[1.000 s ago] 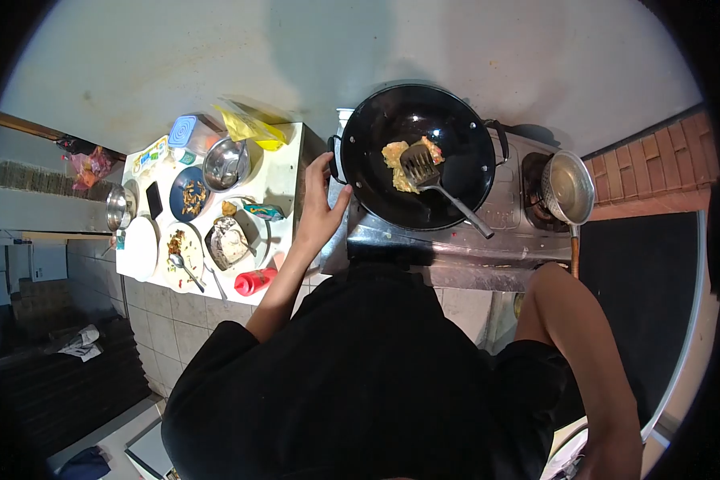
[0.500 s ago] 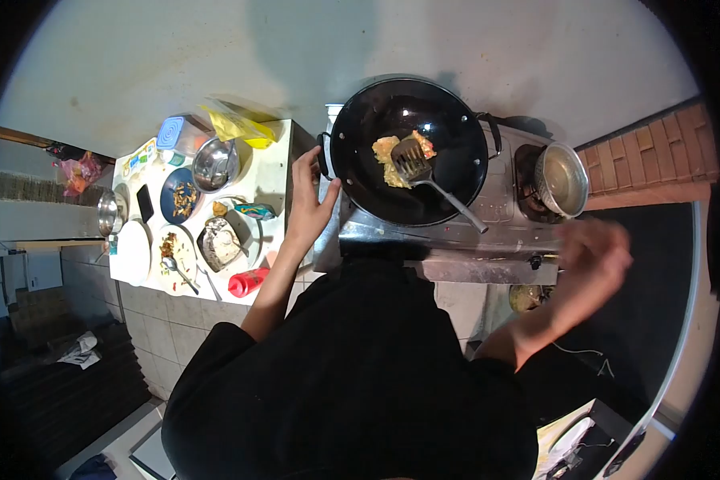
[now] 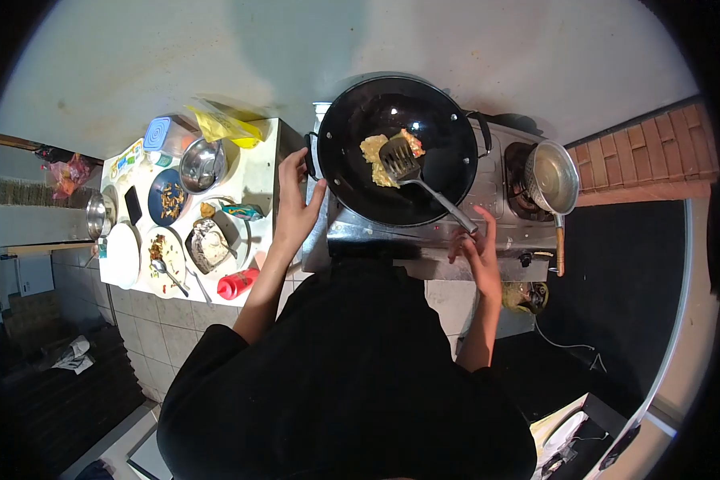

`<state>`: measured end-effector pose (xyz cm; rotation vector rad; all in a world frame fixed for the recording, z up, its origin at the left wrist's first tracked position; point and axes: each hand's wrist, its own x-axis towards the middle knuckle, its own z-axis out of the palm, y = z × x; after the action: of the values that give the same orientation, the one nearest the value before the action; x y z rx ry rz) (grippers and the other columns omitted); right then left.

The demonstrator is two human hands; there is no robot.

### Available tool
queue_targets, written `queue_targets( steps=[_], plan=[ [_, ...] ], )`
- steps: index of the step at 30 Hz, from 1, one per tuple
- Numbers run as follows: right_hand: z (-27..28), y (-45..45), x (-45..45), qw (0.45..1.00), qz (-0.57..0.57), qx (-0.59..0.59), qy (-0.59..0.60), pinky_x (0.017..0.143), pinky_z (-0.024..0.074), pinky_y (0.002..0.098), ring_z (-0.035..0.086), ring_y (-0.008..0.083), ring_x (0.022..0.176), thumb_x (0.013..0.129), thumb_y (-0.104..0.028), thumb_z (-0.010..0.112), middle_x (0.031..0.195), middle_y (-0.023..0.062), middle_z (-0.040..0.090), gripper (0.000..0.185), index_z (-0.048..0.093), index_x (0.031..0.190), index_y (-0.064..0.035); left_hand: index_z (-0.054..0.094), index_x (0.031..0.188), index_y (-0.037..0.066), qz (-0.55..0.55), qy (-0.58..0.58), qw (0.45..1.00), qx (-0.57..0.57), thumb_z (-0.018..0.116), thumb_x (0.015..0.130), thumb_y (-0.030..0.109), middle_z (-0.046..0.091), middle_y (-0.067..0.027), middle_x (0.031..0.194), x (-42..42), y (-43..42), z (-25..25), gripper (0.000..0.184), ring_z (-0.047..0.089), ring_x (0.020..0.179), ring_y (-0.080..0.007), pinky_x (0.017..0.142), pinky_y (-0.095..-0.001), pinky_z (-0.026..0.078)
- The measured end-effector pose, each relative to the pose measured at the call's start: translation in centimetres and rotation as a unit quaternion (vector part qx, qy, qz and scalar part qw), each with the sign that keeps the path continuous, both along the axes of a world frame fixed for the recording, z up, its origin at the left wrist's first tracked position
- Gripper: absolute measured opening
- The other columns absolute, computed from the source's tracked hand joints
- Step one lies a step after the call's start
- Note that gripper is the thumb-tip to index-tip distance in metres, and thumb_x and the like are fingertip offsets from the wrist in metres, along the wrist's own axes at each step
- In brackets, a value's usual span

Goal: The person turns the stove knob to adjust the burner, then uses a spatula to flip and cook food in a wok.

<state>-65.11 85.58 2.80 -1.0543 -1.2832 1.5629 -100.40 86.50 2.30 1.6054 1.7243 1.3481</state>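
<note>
A folded piece of yellowish food (image 3: 371, 152) is seen near the middle of the black wok (image 3: 446, 156), with the slotted head of a metal spatula (image 3: 428, 189) laid over it and the spatula's handle sloped across the near rim. The step in hand is judged to be the taking up of the spatula while the wok is steadied. Just at the handle's end, the right hand (image 3: 480, 254) is held with its fingers parted and half curled, one of them stretched past the handle on the far side; whether the handle is touched cannot be told. The left hand (image 3: 296, 206) is placed against the wok's left handle (image 3: 312, 157), its thumb spread away from the other fingers; how firmly the handle is gripped cannot be made out. For the next move, a secure closing of the right fingers round the spatula's handle seems to be called for, with the wok kept level by the left. The wok is set on the stove (image 3: 500, 186), beside a metal pan (image 3: 541, 156) with a wooden handle. Farther left, plates, bowls and a red bottle (image 3: 238, 283) are spread over a white desk (image 3: 262, 173).
</note>
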Motion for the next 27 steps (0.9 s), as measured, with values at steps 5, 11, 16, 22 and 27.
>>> queue_targets(
  steps=[5, 11, 16, 22, 27],
  plan=[
    [-3.0, 0.6, -2.2, 0.997, -0.078, -0.003, 0.005, 0.047, 0.0433, 0.0229, 0.054, 0.0106, 0.062, 0.089, 0.002, 0.064, 0.09, 0.0059, 0.053, 0.061, 0.033, 0.14, -0.0137, 0.039, 0.138, 0.003, -0.002, -0.001, 1.0, 0.001, 0.063, 0.088, 0.005, 0.044, -0.0156, 0.132, 0.0, -0.3, 0.2, 0.055, 0.052, 0.116, -0.0286, 0.101, -0.0377, 0.043],
    [-2.5, 1.0, -3.8, 0.987, -0.161, -0.022, -0.01, 0.043, 0.0392, 0.0215, 0.051, 0.0083, 0.056, 0.091, -0.004, 0.065, 0.083, 0.0031, 0.053, 0.056, 0.035, 0.136, -0.0133, 0.039, 0.138, 0.003, -0.007, -0.015, 1.0, -0.004, 0.063, 0.088, 0.005, 0.045, -0.0158, 0.132, -0.2, -0.5, -0.4, 0.056, 0.053, 0.116, -0.0292, 0.101, -0.038, 0.043],
    [-4.2, 1.0, -4.0, 0.988, -0.152, -0.003, 0.037, 0.041, 0.0366, 0.021, 0.049, 0.0075, 0.05, 0.093, -0.014, 0.065, 0.071, 0.0013, 0.052, 0.049, 0.037, 0.134, -0.0104, 0.038, 0.139, 0.002, -0.01, -0.02, 0.999, -0.022, 0.062, 0.089, 0.005, 0.044, -0.0164, 0.135, 0.1, -0.8, 0.1, 0.056, 0.052, 0.118, -0.0293, 0.103, -0.0382, 0.042],
    [-3.5, 1.3, -4.7, 0.986, -0.165, -0.024, 0.02, 0.044, 0.0412, 0.0229, 0.051, 0.0095, 0.049, 0.097, -0.018, 0.059, 0.074, 0.0051, 0.057, 0.033, 0.048, 0.125, -0.0041, 0.037, 0.139, 0.001, -0.023, 0.029, 0.999, -0.001, 0.063, 0.088, 0.006, 0.04, -0.0182, 0.138, 0.1, -0.9, 0.4, 0.058, 0.046, 0.125, -0.0319, 0.106, -0.0391, 0.04],
    [-2.2, 2.1, -6.4, 0.976, -0.215, 0.038, 0.018, 0.051, 0.0472, 0.0243, 0.056, 0.0116, 0.056, 0.1, -0.016, 0.054, 0.078, 0.0088, 0.062, 0.023, 0.056, 0.116, 0.0002, 0.037, 0.139, 0.001, -0.03, 0.028, 0.999, -0.006, 0.064, 0.088, 0.007, 0.038, -0.0194, 0.141, 0.0, -1.0, 0.3, 0.058, 0.044, 0.128, -0.033, 0.107, -0.0398, 0.039]
  ],
)
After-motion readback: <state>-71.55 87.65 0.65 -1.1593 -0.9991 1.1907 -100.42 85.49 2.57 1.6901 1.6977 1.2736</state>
